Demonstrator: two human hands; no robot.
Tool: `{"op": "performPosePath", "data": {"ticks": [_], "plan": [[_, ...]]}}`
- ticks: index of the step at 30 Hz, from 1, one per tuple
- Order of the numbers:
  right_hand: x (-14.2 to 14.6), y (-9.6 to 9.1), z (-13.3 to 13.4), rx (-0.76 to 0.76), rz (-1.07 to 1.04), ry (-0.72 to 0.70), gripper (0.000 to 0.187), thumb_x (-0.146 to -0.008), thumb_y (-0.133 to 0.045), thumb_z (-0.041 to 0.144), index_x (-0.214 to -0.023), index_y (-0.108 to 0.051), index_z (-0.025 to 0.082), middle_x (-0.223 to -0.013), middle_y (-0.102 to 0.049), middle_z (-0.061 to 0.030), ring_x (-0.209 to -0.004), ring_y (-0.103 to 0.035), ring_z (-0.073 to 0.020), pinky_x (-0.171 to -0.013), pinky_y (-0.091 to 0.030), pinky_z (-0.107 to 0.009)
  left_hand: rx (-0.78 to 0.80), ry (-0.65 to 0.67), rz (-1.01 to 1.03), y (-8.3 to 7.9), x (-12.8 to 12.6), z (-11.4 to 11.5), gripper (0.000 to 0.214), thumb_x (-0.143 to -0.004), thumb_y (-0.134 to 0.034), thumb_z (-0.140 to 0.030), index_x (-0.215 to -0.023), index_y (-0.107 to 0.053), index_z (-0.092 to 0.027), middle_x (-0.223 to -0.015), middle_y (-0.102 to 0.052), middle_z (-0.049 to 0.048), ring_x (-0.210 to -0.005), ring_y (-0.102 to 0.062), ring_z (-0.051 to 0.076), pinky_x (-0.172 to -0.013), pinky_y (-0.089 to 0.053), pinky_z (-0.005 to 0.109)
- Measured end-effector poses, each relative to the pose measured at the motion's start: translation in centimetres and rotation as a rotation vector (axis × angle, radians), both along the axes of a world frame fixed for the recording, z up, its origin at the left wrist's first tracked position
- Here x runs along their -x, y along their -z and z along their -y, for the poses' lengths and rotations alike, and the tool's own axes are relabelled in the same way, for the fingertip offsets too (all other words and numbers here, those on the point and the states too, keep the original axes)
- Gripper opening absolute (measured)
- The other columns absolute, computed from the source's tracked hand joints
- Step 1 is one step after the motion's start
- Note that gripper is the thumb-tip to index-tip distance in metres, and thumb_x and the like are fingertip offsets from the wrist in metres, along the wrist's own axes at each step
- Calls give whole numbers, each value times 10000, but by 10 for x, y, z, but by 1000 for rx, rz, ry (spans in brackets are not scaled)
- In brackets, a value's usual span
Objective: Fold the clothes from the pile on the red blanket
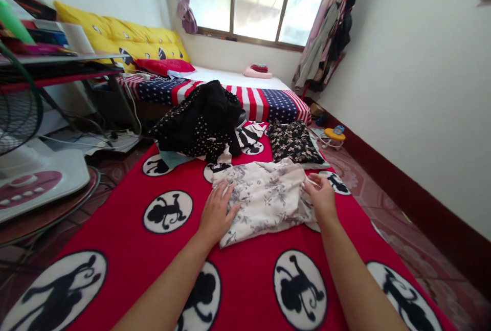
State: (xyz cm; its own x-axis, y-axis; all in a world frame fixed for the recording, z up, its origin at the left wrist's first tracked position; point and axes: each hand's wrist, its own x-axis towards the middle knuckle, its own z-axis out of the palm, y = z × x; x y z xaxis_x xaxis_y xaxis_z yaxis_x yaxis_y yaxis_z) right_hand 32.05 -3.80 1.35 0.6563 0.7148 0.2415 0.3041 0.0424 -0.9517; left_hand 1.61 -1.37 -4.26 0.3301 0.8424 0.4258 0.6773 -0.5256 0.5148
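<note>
A cream floral garment (268, 198) lies partly folded on a red blanket (126, 228) with black monkey circles. My left hand (217, 213) rests flat on the garment's left edge, fingers spread. My right hand (322, 195) sits at its right edge, fingers curled and pinching the fabric. A folded dark floral garment (293, 141) lies just beyond, to the right. A heap of black and dotted clothes (203, 121) sits beyond, to the left.
A mattress with a stars-and-stripes sheet (264, 101) and yellow cushions (126, 37) lies under the window. A fan base (34, 177) and a cluttered desk (57, 60) stand at the left. Clothes hang at the right wall (330, 39). Small items (333, 134) lie on the tiled floor.
</note>
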Motion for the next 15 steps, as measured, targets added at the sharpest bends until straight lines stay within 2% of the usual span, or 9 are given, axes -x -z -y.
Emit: {"op": "performPosePath", "data": {"ticks": [3, 4, 6, 9, 13, 15], "plan": [[-8, 2, -4, -27, 238, 152, 556, -706, -641, 360, -1198, -535, 124, -1300, -513, -194, -1116, -562, -275, -834, -511, -370, -25, -1, 4, -3, -1, 2, 558, -894, -545, -358, -1421, -435, -212, -1507, -372, 143, -1423, -283, 314, -1159, -287, 515], [-6, 1, -6, -48, 318, 142, 516, -737, -612, 358, -1197, -547, 131, -1298, -517, -187, -1133, -551, -274, -828, -510, -364, -33, 0, 12, -3, -1, 2, 552, -892, -549, -353, -1416, -441, -218, -1509, -370, 138, -1428, -274, 313, -1162, -287, 514], [2, -5, -15, -52, 467, 28, 368, -791, -561, 344, -1104, -612, 157, -1197, -597, -145, -1089, -568, -259, -835, -501, -364, -42, -3, 33, -4, -1, 3, 533, -887, -559, -347, -1398, -462, -229, -1505, -375, 128, -1429, -275, 308, -1164, -291, 507], [16, -13, -37, 46, 709, -133, 243, -813, -559, 304, -981, -661, 162, -1052, -666, -113, -1031, -580, -257, -935, -441, -400, -47, -8, 52, -4, -1, 2, 499, -884, -572, -342, -1363, -500, -226, -1500, -376, 131, -1420, -295, 305, -1165, -298, 501], [30, -11, -68, 229, 974, -101, 405, -760, -690, 344, -1097, -650, 123, -1212, -598, -168, -1153, -507, -306, -985, -386, -409, -57, -3, 68, -3, 1, 2, 470, -894, -563, -336, -1336, -530, -183, -1482, -392, 153, -1404, -318, 312, -1154, -315, 509], [33, -10, -76, 275, 1071, -130, 299, -755, -710, 318, -1001, -685, 151, -1286, -564, -157, -1207, -474, -310, -992, -365, -387, -72, -4, 89, -4, 1, 3, 447, -897, -560, -323, -1317, -549, -170, -1471, -404, 155, -1398, -327, 312, -1148, -323, 514]]}}
